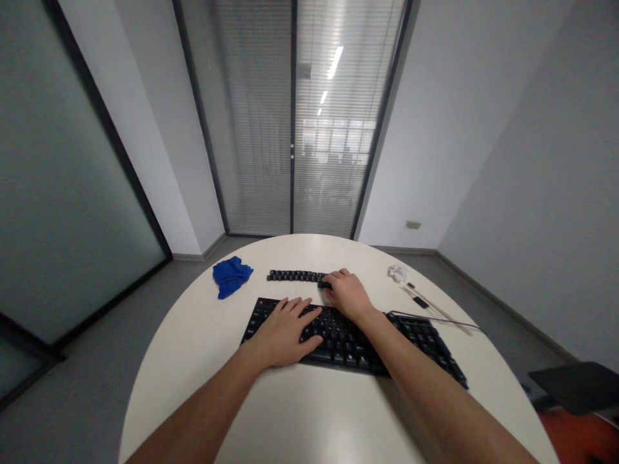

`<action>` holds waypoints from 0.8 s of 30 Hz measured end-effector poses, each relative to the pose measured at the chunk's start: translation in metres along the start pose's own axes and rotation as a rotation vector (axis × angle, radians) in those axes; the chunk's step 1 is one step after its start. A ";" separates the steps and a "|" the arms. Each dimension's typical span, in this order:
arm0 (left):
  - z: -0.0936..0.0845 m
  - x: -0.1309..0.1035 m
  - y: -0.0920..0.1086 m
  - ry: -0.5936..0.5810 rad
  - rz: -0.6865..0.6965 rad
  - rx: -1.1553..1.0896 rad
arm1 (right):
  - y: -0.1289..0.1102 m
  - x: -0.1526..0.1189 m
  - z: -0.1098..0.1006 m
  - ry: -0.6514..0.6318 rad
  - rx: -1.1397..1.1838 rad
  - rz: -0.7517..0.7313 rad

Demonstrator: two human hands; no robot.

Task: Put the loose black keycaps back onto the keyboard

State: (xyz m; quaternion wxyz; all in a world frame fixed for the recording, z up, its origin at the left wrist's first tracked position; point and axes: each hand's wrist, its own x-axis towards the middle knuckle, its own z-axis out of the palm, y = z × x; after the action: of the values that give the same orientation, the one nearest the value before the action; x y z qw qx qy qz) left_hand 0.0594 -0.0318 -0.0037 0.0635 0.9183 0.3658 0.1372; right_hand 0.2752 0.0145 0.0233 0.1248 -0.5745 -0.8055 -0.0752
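A black keyboard (341, 351) lies across the white round table in front of me. My left hand (285, 328) rests flat on its left part, fingers spread over the keys. Beyond the keyboard, black keycaps (293, 276) stand in a neat double row. At the right end of that row, my right hand (345, 293) has its fingertips closed around a black keycap (324, 284). The other fingers curl above it, and my palm hides part of the row's end. My right forearm passes over the keyboard and covers some of its keys.
A crumpled blue cloth (232, 276) lies at the table's far left. On the right are a crumpled white tissue (398, 273), thin pale sticks (447, 314), a small black piece (420, 302) and the keyboard's cable (435, 318). A dark-and-red chair (578, 386) stands beyond the right edge.
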 end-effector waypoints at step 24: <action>-0.006 0.001 0.006 0.030 0.114 -0.004 | 0.006 -0.052 -0.029 0.038 0.514 0.022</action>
State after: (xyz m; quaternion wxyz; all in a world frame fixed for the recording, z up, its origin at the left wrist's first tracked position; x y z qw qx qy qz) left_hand 0.0624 -0.0357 0.0038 0.0519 0.9354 0.3134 0.1553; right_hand 0.3001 -0.0382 0.0364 0.2824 -0.5311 -0.7894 0.1225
